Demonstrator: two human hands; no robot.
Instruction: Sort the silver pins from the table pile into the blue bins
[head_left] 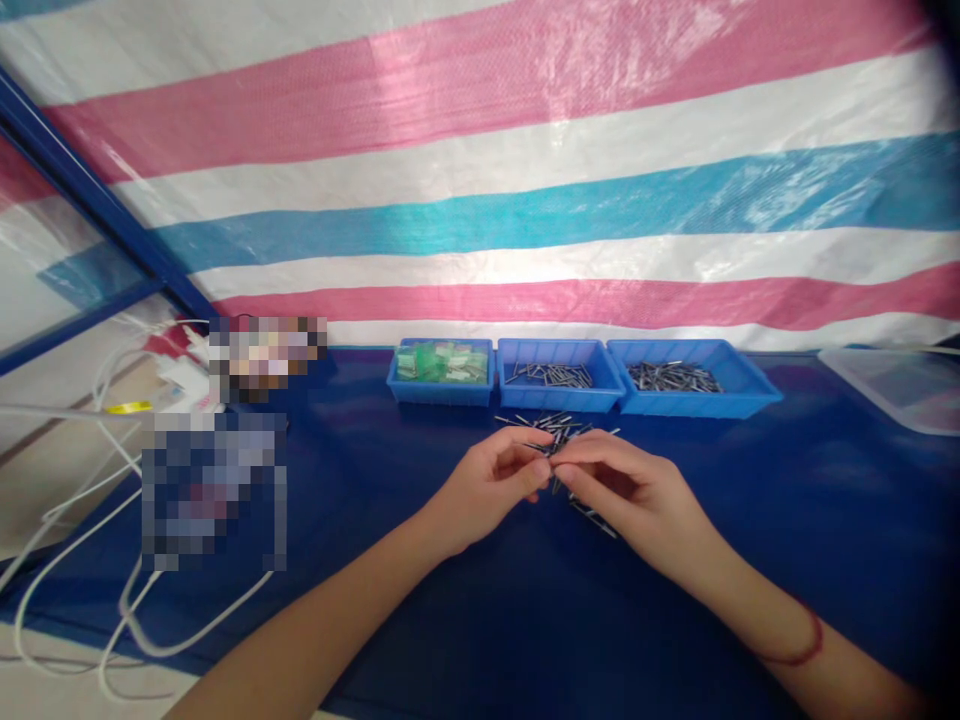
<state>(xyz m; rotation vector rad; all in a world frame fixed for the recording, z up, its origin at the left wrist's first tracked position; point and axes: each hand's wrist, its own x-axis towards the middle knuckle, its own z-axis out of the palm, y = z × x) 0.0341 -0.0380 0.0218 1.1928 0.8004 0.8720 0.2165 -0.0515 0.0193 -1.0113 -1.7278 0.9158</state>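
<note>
My left hand (501,482) and my right hand (634,485) meet over the blue table, their fingertips almost touching. Both are closed in a pinch, thumb against forefinger. Whatever sits between the fingertips is too small to make out. Beneath and just behind them lies a loose pile of thin metal pins (551,428), partly covered by the fingers. More of the same metal pins (594,517) lie beside my right thumb. A dark red band circles my right wrist.
Three blue bins stand in a row behind the pile: one with green packets (442,362), two with thin metal pieces (559,375) (671,377). A clear plastic lid (896,385) lies at right. White cables (75,590) and blurred-out items are at left. A striped sheet (480,220) hangs behind.
</note>
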